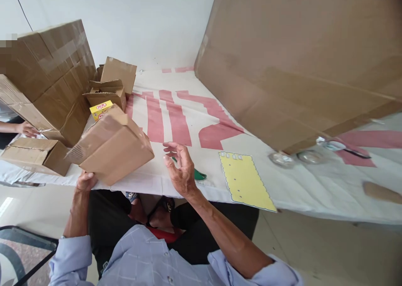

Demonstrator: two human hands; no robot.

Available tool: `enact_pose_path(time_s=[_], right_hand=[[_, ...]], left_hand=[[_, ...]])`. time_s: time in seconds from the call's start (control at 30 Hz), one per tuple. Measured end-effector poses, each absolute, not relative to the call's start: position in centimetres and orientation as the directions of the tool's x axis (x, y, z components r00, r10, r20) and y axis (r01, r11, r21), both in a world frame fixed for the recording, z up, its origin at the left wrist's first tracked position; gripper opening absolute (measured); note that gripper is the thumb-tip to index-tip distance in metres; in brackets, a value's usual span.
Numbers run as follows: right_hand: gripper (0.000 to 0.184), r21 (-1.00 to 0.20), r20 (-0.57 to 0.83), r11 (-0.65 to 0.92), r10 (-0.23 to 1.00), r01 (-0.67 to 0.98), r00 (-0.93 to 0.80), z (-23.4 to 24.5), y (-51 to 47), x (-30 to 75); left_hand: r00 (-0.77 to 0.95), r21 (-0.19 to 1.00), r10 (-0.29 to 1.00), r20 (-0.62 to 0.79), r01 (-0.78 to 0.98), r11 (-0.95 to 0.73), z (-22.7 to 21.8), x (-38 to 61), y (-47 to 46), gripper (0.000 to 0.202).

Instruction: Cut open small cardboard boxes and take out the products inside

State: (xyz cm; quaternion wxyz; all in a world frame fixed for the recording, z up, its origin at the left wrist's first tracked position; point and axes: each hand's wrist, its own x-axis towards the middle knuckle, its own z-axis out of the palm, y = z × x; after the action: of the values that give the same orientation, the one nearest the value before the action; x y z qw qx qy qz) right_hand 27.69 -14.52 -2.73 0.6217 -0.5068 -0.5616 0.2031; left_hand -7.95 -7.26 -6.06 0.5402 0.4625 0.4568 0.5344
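Note:
My left hand [85,180] grips the lower left corner of a cardboard box [117,152], which is tilted at the table's front edge. The fingers under the box are hidden. To the right of the box, my right hand [182,168] is raised over the table with its fingers apart and nothing in them. A green curved object [200,175] lies just behind that hand, partly covered by it. Further right, a yellow card with a wavy edge [246,181] lies flat and sticks out over the front edge.
A huge cardboard box [282,68] fills the back right; another large carton [59,76] stands left. Small opened boxes [108,94] and a yellow packet [101,108] sit behind mine. Tape rolls [282,159] and scissors [348,148] lie right. Another person's hand [28,129] is near a closed box [34,154].

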Motion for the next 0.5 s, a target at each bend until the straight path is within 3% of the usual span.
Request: enact_pose_path(time_s=[0.17, 0.5], right_hand=[[0.04, -0.867, 0.488, 0.416, 0.82, 0.274, 0.299, -1.9, -15.2, 27.5], [0.05, -0.822, 0.546, 0.505, 0.83, 0.263, 0.115, -0.6, -15.6, 27.5]], left_hand=[[-0.032, 0.986, 0.999, 0.026, -0.161, -0.031, -6.4, -9.3, -6.9, 0.094], [-0.028, 0.99, 0.998, 0.047, -0.135, -0.051, -5.7, -10.4, -6.4, 0.093]])
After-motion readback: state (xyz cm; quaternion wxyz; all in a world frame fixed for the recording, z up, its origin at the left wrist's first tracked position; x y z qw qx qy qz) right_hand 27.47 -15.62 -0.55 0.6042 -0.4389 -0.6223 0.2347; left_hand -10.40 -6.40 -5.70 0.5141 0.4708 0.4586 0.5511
